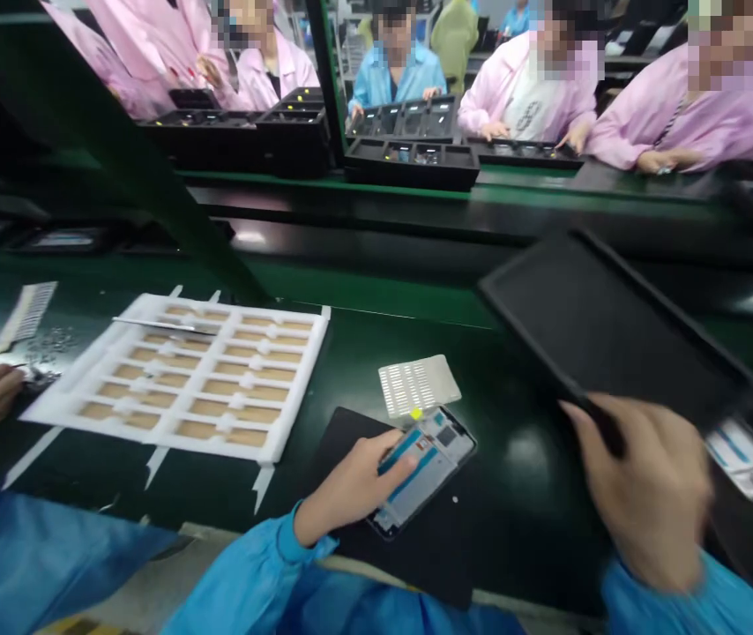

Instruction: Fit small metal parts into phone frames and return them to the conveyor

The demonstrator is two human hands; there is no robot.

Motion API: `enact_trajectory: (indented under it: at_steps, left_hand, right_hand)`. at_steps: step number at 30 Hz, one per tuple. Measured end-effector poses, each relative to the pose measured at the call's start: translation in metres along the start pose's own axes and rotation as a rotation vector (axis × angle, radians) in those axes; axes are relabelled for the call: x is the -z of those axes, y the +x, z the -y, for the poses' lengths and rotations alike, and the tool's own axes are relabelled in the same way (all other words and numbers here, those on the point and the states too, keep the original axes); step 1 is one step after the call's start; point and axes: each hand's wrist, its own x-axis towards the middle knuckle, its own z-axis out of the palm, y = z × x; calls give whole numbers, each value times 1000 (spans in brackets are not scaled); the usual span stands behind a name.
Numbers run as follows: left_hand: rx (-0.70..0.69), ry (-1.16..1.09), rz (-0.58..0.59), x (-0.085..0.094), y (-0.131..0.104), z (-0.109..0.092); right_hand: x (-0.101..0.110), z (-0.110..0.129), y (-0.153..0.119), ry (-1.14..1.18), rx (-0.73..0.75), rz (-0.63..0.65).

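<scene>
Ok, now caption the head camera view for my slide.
Left hand gripping an open phone frame, right hand holding a black tray above the green bench.

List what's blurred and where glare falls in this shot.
Head view: right hand and the rectangular black tray it grips are smeared, probably by motion; head view: left hand and the flat grey phone shell with blue strips look clearer; head view: soft pale glare on the glossy dark green tabletop, between shell and right hand.

open phone (pixel 430 483) on black mat (pixel 416 560), black tray (pixel 621 326) (blurred), raised, tilted
</scene>
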Motion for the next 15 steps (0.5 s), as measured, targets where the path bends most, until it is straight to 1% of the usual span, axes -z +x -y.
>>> enact_trajectory:
  at_steps: [1, 2, 4, 5, 6, 7, 8, 9, 10, 11, 13, 15]
  left_hand:
    - [-6, 62, 38, 1, 1, 3]
    - [-11, 123, 64, 2, 2, 5]
    - [-15, 225, 78, 3, 3, 8]
    - [-15, 261, 75, 4, 2, 10]
    - [-17, 291, 73, 5, 2, 12]
    - [-22, 314, 73, 6, 1, 13]
    - [-34, 326, 76, 7, 1, 14]
    - [-60, 325, 85, 7, 1, 16]
    - [-103, 310, 101, 8, 2, 16]
    - [-159, 284, 117, 8, 4, 17]
    - [-273, 218, 150, 8, 10, 18]
    - [-340, 179, 176, 6, 18, 19]
  right_hand:
    - [-29, 18, 22, 74, 48, 34]
    - [-62, 34, 45, 136, 80, 79]
    - [-132, 61, 88, 248, 84, 225]
    - [-165, 72, 106, 269, 97, 268]
    - [-193, 81, 120, 284, 113, 297]
    - [-217, 88, 130, 300, 125, 326]
    - [-234, 92, 136, 314, 139, 344]
    - [-244, 94, 139, 330, 151, 357]
    - [-248, 94, 138, 346, 161, 365]
    - [-247, 92, 135, 363, 168, 366]
    - [-230, 83, 121, 400, 189, 370]
    - [-206, 73, 101, 444, 238, 407]
